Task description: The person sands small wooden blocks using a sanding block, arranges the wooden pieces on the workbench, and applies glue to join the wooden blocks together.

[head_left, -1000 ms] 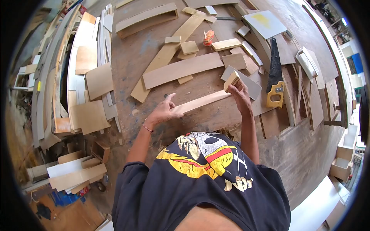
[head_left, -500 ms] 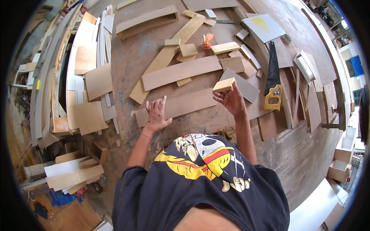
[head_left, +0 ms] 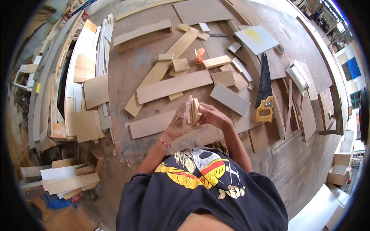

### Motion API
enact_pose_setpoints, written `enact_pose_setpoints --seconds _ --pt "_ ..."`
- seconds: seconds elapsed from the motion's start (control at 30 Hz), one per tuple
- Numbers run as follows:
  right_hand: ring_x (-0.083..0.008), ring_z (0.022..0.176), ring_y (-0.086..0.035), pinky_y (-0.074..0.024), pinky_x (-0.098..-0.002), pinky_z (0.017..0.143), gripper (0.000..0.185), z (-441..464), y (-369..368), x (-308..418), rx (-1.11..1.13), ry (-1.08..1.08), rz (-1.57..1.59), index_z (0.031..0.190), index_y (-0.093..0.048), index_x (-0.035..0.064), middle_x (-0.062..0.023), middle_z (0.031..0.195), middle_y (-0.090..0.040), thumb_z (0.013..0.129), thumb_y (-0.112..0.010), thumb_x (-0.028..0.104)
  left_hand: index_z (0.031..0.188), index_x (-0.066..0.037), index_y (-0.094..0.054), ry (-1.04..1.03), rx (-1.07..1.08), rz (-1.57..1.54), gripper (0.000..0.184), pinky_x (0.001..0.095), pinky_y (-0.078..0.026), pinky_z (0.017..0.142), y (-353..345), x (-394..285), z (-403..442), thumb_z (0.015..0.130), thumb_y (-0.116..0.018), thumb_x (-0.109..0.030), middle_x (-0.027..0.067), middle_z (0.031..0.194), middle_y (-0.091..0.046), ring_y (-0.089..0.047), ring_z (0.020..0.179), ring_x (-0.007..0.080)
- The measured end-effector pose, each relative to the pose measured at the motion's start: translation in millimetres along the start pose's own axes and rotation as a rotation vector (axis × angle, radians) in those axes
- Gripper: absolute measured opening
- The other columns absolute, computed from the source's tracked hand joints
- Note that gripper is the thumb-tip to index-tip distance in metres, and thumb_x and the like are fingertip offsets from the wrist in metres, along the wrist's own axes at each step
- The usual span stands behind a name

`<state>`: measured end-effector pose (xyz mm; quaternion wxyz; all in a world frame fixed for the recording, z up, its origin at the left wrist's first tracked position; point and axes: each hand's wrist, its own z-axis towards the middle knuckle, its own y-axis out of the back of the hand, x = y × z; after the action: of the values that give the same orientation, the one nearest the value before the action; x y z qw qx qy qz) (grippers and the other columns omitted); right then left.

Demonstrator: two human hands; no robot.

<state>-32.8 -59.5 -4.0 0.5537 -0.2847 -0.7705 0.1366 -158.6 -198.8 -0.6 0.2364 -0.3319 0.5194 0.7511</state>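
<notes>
A small wooden block [head_left: 195,111], stood on edge with pale layered sides, is between my two hands above the bench. My left hand [head_left: 180,120] cups it from the left, its palm and fingers against the wood. From the right, the fingers of my right hand [head_left: 214,115] are closed on the same block. Beneath my hands lies a long flat board [head_left: 148,125], partly covered by my left hand. Another long board [head_left: 175,85] lies beyond it, resting over a pale diagonal plank [head_left: 144,92].
A handsaw [head_left: 264,90] with a wooden handle lies at the right. A grey panel [head_left: 230,99], an orange-red packet [head_left: 199,56] and several offcuts are scattered over the workbench [head_left: 127,81]. Stacked boards [head_left: 79,92] line the left side.
My right hand has brought the block leftward and turned it on edge. My left hand has lifted off the near board and moved right to meet the block. The view has shifted slightly.
</notes>
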Motion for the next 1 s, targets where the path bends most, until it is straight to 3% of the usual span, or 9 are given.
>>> enact_pose_setpoints --seconds 0.13,0.27,0.33,0.43,0.5,0.63,0.77,0.83,1.0 --pt "-0.0073 0.078 -0.055 -0.0488 -0.0236 0.067 0.06 -0.4 14.0 17.2 0.034 -0.058 -0.127 0.127 -0.044 0.0088 -0.0012 0.092 -0.056 0.086 -0.053 0.052 0.138 0.006 -0.017 0.142 -0.005 -0.171 0.108 0.039 -0.04 0.095 -11.3 -6.8 19.7 0.063 -0.08 -0.039 0.024 0.123 -0.047 -0.05 0.113 0.036" --pt "-0.0081 0.065 -0.054 -0.0481 -0.0233 0.058 0.053 6.9 30.7 34.7 -0.145 -0.095 -0.321 0.119 -0.05 0.0077 -0.0021 0.077 -0.056 0.089 -0.048 0.051 0.137 0.005 -0.018 0.551 0.033 -0.338 0.105 0.0397 -0.045 0.088 -11.7 -18.1 38.7 0.064 -0.079 -0.04 0.0249 0.12 -0.05 -0.053 0.108 0.036" --pt "-0.0103 0.069 -0.058 -0.0457 -0.0236 0.056 0.052 20.9 52.3 47.3 -0.26 -0.022 -0.461 0.109 -0.058 0.0017 -0.0046 0.078 -0.061 0.086 -0.056 0.048 0.136 0.007 -0.019 0.232 -0.303 -0.145 0.104 0.0408 -0.046 0.085 -60.1 37.2 36.3 0.067 -0.076 -0.044 0.0272 0.123 -0.046 -0.051 0.111 0.036" --pt "-0.0098 0.065 -0.055 -0.0461 -0.0246 0.055 0.052 54.7 89.1 55.4 -0.519 0.204 -0.841 0.115 -0.054 -0.0005 -0.0043 0.074 -0.06 0.082 -0.066 0.037 0.135 0.008 -0.021 0.419 -0.259 -0.058 0.101 0.0412 -0.046 0.083 -59.5 24.8 43.8 0.068 -0.074 -0.046 0.0271 0.12 -0.046 -0.052 0.107 0.0372" --pt "-0.0131 0.068 -0.058 -0.0484 -0.0273 0.059 0.063 78.6 95.6 82.6 -0.549 0.277 -0.936 0.122 -0.051 -0.0012 -0.0081 0.078 -0.062 0.076 -0.071 0.037 0.134 0.007 -0.025 0.496 -0.107 0.294 0.096 0.0413 -0.043 0.09 -61.7 25.0 54.1 0.068 -0.074 -0.043 0.0303 0.122 -0.045 -0.049 0.11 0.0417" --pt "-0.0289 0.079 -0.062 -0.0487 -0.0368 0.07 0.068 130.3 92.2 119.0 -0.672 0.494 -1.146 0.123 -0.049 -0.0007 -0.0185 0.084 -0.063 0.073 -0.072 0.04 0.128 0.007 -0.034 0.401 -0.185 0.486 0.093 0.0412 -0.046 0.079 -67.9 30.1 72.3 0.064 -0.074 -0.047 0.023 0.105 -0.05 -0.053 0.095 0.0367" --pt "-0.0318 0.08 -0.062 -0.0475 -0.0404 0.073 0.07 183.7 107.5 119.8 -0.767 0.605 -1.289 0.122 -0.049 -0.0012 -0.0177 0.083 -0.063 0.072 -0.072 0.042 0.126 0.005 -0.038 0.383 -0.207 0.571 0.092 0.0421 -0.045 0.074 -76.6 34.4 87.3 0.06 -0.076 -0.046 0.0196 0.101 -0.05 -0.053 0.091 0.0325" --pt "-0.0325 0.079 -0.061 -0.0469 -0.041 0.072 0.059 196.8 111.9 120.1 -0.743 0.618 -1.297 0.112 -0.054 -0.002 -0.0168 0.081 -0.064 0.073 -0.07 0.039 0.127 0.006 -0.038 0.446 -0.162 0.598 0.095 0.0431 -0.044 0.073 -76.1 31.6 97.3 0.061 -0.073 -0.053 0.0167 0.103 -0.05 -0.053 0.094 0.0292" --pt "-0.0341 0.077 -0.061 -0.0467 -0.0414 0.069 0.031 207.4 117.4 120.7 -0.669 0.681 -1.304 0.099 -0.059 0.0017 -0.0183 0.079 -0.063 0.078 -0.062 0.024 0.126 0.004 -0.039 0.412 -0.288 0.603 0.075 0.0433 -0.043 0.08 -70.5 53.4 131.8 0.072 -0.069 -0.037 0.0182 0.106 -0.051 -0.052 0.096 0.0307"
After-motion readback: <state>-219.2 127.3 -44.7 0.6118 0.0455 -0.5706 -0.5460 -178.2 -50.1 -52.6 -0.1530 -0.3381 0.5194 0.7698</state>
